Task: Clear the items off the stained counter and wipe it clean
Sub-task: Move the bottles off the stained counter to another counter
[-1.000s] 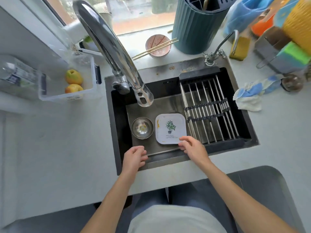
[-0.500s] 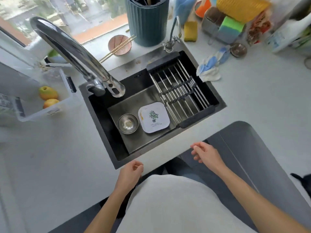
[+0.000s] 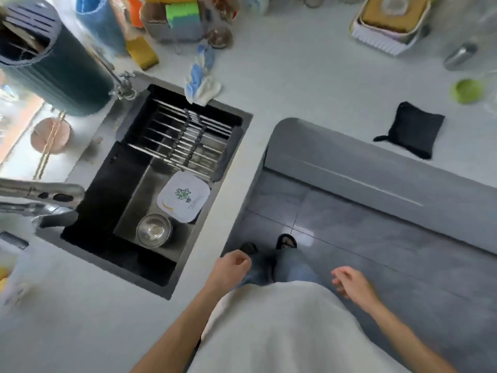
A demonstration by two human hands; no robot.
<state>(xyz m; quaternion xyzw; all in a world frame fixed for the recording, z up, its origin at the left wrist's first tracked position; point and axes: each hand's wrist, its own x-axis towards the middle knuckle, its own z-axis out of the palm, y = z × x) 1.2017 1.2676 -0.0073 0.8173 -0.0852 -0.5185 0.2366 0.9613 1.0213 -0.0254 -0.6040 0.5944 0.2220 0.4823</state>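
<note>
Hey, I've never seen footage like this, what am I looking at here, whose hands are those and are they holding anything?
This is one picture from a wide-angle camera worn on a person's head, looking down, so the view bends at the edges. There is no machine. The left hand and right hand hang loosely curled in front of the body, holding nothing. In the black sink lie a white square plate with a green plant print and a small round steel bowl, under a metal drying rack. On the pale grey counter lie a crumpled blue and white cloth and a folded black cloth.
</note>
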